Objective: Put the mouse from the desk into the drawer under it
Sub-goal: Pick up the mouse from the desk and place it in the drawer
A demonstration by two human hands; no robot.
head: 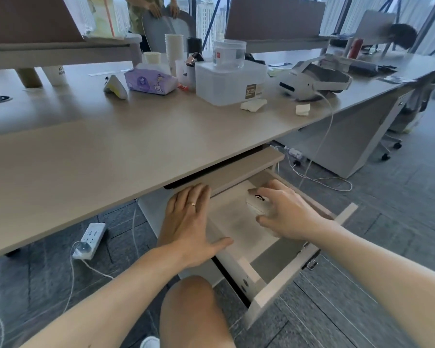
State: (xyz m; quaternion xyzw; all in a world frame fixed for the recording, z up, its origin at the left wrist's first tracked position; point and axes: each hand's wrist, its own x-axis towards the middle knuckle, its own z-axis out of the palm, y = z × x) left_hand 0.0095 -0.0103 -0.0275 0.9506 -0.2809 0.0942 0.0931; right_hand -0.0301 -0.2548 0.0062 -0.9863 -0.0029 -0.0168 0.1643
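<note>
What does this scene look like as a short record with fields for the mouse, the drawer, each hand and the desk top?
mouse: small white computer mouse with a dark scroll wheel, inside the drawer, under the right hand's fingers
drawer: pale open drawer under the desk, pulled out
right hand: right hand reaching into the drawer, fingers curled over the mouse
left hand: left hand flat, palm down, by the drawer's left edge, holding nothing
desk top: beige desk carrying a purple tissue pack, a clear plastic box and a white headset

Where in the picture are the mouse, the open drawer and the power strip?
mouse (258, 205): head view, its white top beside the scroll wheel.
drawer (276, 296): head view, its front panel.
power strip (92, 237): head view, its socket face, on the floor.
</note>
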